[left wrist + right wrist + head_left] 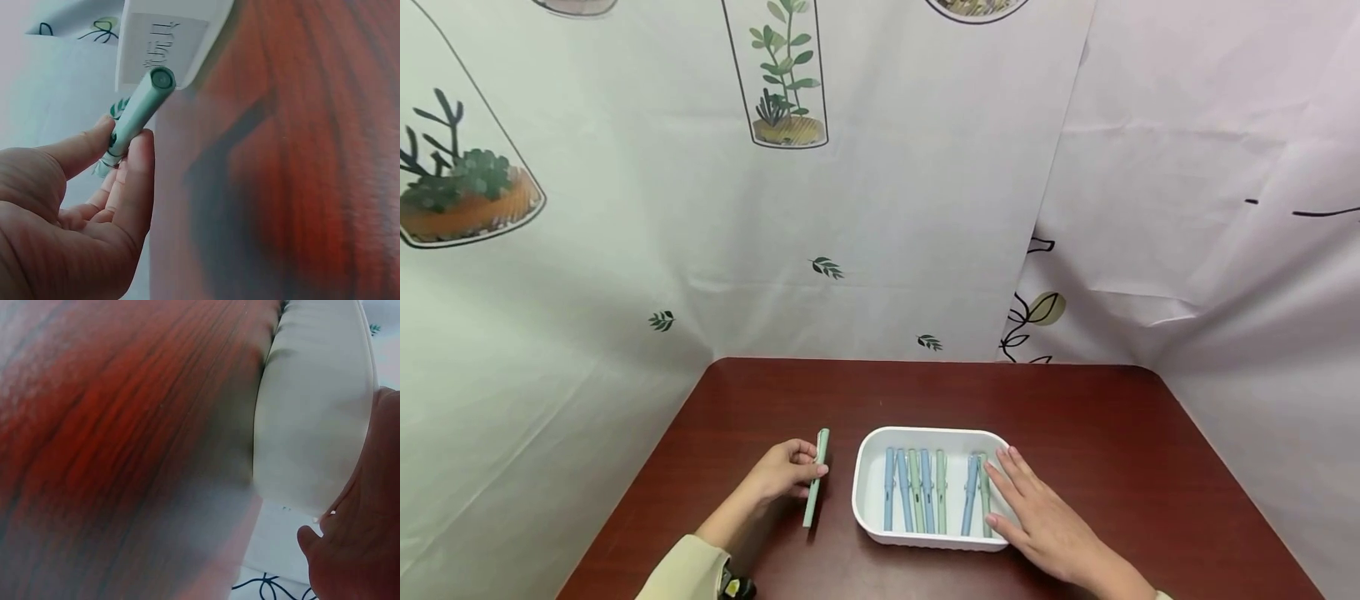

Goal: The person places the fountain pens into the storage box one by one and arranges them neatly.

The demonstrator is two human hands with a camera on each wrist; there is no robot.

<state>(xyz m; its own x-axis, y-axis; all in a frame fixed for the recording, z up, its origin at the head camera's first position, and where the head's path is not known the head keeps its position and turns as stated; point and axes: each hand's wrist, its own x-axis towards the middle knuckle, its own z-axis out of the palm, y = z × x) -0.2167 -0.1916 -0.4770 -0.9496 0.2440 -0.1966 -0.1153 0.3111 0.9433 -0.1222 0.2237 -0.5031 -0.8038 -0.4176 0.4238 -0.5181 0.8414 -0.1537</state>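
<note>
My left hand (784,473) pinches a light green capped pen (812,502) between thumb and fingers, over the table to the left of a white tray (925,540). In the left wrist view the round end of this pen (139,112) points toward the tray. Inside the tray lie several blue pens (888,492) and green pens (942,496), roughly side by side, with a gap right of the middle. Across the tray's right rim extends my right hand (1045,525), fingers fairly straight, the fingertips near the rightmost green pen (987,508). Whether they touch that pen I cannot tell.
The dark red wooden table (1120,467) has rounded back corners. White cloth (880,208) printed with plants hangs behind it and along both sides. A label (169,44) with writing is on the tray's side. A dark band (737,586) circles the left wrist.
</note>
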